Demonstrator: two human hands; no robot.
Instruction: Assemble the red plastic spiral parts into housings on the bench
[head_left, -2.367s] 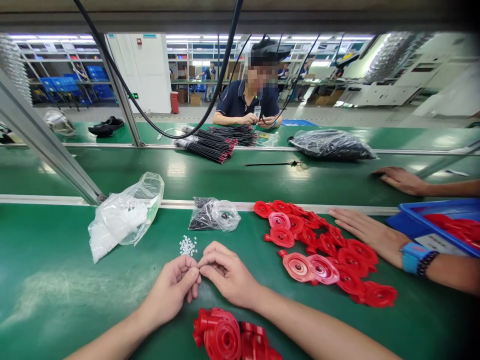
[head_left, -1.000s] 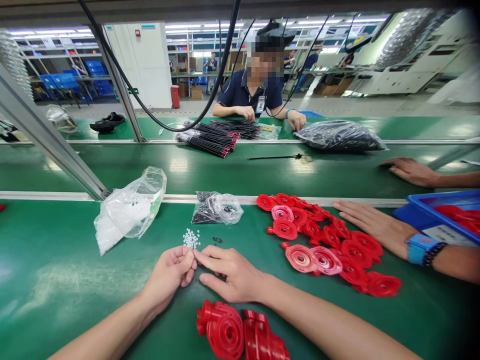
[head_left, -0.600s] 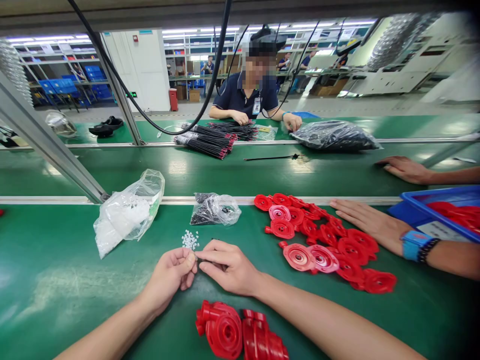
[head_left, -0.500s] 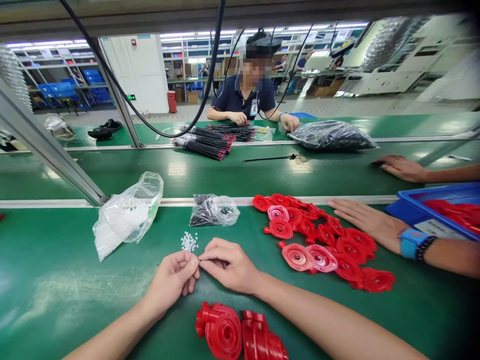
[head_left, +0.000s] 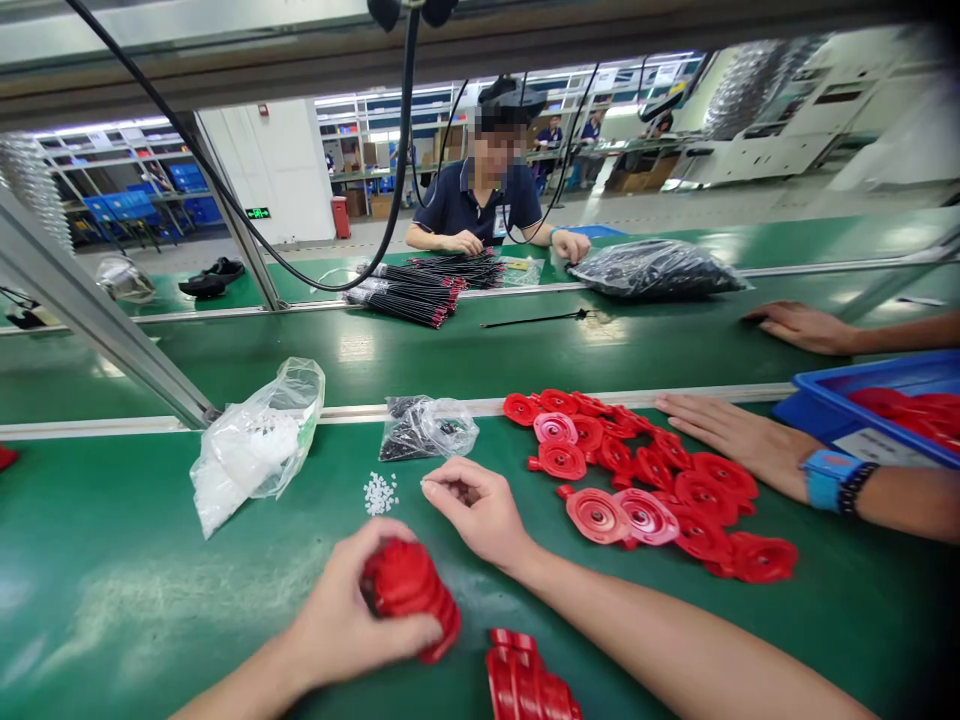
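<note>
My left hand (head_left: 356, 610) is wrapped round a red round plastic housing (head_left: 416, 600), slightly blurred, lifted off the green table. It may be a stack of them. My right hand (head_left: 480, 515) is closed in a pinch, and what sits between its fingertips is too small to make out. Just left of those fingertips lies a small heap of white plastic bits (head_left: 380, 493). Below my right wrist a second stack of red housings (head_left: 531, 680) rests near the bottom edge. Many more red housings (head_left: 600, 515) are spread out on the right.
A clear bag of white parts (head_left: 244, 450) and a bag of black parts (head_left: 427, 428) lie along the metal rail. Another person's hand (head_left: 739, 445) rests beside the red housings, near a blue bin (head_left: 817, 400). Across the bench, a person (head_left: 487, 195) handles black wires (head_left: 409, 300).
My left hand has left my right fingertips and picked up the red housing from the table's front. My right hand has stayed pinched, shifting slightly right and up. The view has tilted a little.
</note>
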